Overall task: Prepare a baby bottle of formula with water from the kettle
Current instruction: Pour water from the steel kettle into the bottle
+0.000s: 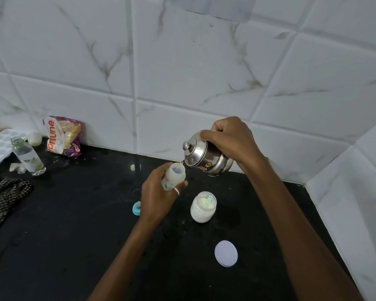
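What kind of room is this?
Most likely a home kitchen: a black stone counter against white marble-look wall tiles, a small steel kettle and a purple food packet.

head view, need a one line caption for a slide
Right hand tips small steel kettle over open translucent baby bottle held in left hand.

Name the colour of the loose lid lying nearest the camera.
Pale lilac-white lid, seen in the head view.
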